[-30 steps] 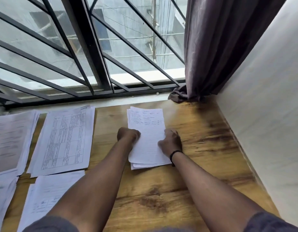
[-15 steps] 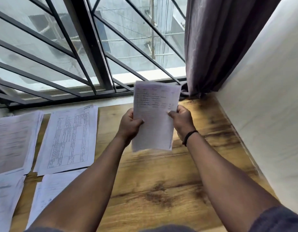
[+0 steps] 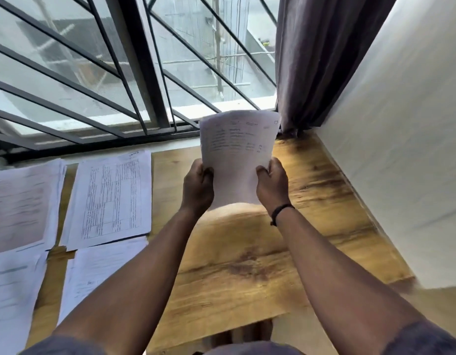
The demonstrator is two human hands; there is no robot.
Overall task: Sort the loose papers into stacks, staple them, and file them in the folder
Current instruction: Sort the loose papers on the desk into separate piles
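Four stacks of printed paper lie on the left part of a wooden desk (image 3: 237, 265); the far-left stack (image 3: 19, 203) is cut by the frame edge, and the near-left stack (image 3: 11, 298) lies just below it; beside them lie a form stack (image 3: 111, 198) with ruled tables and, nearer the person, a low stack (image 3: 93, 272) partly hidden by the left forearm. Behind the desk a window with dark slanted bars (image 3: 134, 73) lets in daylight. At the centre, a sheaf (image 3: 237, 155) of papers is held upright above the desk, clear of its surface, top edge curling back toward the window; the print is too blurred to read. The left hand (image 3: 198, 187) grips the sheaf's left edge, fingers curled round it; the right hand (image 3: 271, 184) grips the right edge in the same way, a black band (image 3: 282, 210) on its wrist. Farther right a dark curtain (image 3: 324, 60) hangs in the corner, beside a white wall (image 3: 401, 149).
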